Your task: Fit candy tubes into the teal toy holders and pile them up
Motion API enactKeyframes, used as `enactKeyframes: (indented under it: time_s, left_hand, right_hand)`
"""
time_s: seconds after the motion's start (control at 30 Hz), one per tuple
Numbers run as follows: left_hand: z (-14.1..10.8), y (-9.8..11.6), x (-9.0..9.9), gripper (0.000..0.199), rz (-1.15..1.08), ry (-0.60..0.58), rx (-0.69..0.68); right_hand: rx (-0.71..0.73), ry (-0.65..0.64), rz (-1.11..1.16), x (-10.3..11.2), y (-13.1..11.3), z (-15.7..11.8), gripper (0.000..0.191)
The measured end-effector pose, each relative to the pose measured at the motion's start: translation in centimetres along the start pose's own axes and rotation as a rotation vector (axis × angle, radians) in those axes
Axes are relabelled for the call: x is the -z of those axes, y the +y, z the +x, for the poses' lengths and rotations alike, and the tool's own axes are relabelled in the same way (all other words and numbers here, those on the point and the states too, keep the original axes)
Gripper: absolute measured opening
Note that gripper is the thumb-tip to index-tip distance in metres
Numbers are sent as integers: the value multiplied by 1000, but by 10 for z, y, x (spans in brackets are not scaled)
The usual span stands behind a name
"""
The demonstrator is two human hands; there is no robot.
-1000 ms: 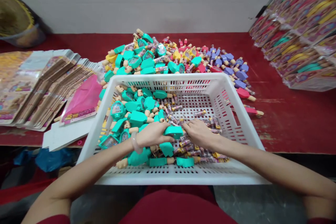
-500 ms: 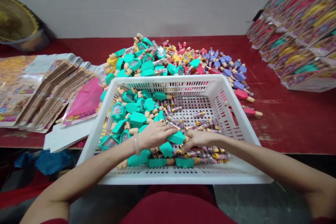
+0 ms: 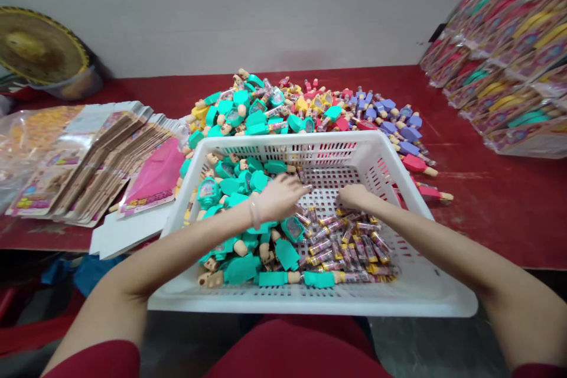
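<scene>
The left hand (image 3: 279, 198) hangs over the middle of the white plastic crate (image 3: 305, 302), at the line where the teal toys (image 3: 287, 254) meet the clear tubes (image 3: 341, 248). Its fingers are bunched and angled down; no item is visibly gripped, but closure cannot be confirmed. A pale bangle (image 3: 254, 214) sits on that wrist. The right hand (image 3: 354, 196) is over the tubes, near the crate's far wall, with its fingers turned under and hidden, so their state cannot be determined. Teal toys fill the crate's left portion and tubes its right. The crate stands at the near edge of the red table (image 3: 487, 230). Beyond it lies a mixed pile of toys (image 3: 283, 106). To the left are stacked blister cards (image 3: 110, 165), with a pink card (image 3: 155, 171) beside them. Packaged cards (image 3: 509, 65) are stacked at right. A straw hat (image 3: 39, 47) lies at far left.
</scene>
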State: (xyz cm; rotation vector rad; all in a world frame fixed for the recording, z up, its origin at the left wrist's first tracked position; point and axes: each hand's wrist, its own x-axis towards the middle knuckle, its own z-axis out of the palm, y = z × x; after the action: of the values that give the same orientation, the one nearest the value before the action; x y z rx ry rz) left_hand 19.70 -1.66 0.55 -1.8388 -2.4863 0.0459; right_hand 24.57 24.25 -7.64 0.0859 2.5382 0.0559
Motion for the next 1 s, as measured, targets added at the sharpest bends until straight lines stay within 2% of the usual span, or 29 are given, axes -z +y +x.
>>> enactKeyframes:
  time_s: [0.1, 0.13, 0.2, 0.27, 0.4, 0.5, 0.57, 0.67, 0.73, 0.8, 0.9, 1.0]
  left_hand:
    - [-13, 36, -54, 40, 8, -175, -18]
    - [-18, 41, -64, 40, 9, -197, -16]
    - [-28, 42, -72, 40, -62, -212, 3]
    - [-37, 38, -65, 41, -181, -213, 55]
    - [-58, 28, -37, 40, -336, -212, 247]
    - [-69, 17, -17, 51, -698, -124, 496]
    - [-72, 8, -6, 54, -940, -73, 579]
    - [-73, 0, 9, 46, -988, -39, 554]
    - [-73, -1, 14, 43, -966, -25, 514]
    - [-74, 1, 14, 44, -943, -25, 450]
    - [-76, 8, 5, 43, -823, -25, 357]
    - [-78, 17, -6, 38, -680, -63, 283]
  right_hand:
    - [20, 43, 20, -11, -3, -1, 37]
    - [44, 58, 34, -14, -5, -2, 36]
    - [109, 88, 75, -19, -11, -4, 35]
    - [171, 108, 135, -22, -18, -7, 35]
    - [276, 108, 312, -13, -35, -21, 34]
    - [395, 116, 464, 9, -49, -44, 28]
    - [525, 140, 699, 25, -58, -61, 27]
    - [648, 161, 1005, 41, -70, -80, 29]
    - [646, 171, 1034, 41, -74, -85, 37]
    - [616, 167, 966, 36, -76, -85, 35]
    - [574, 175, 767, 26, -77, -81, 7]
    - [562, 213, 472, 18, -79, -81, 5]
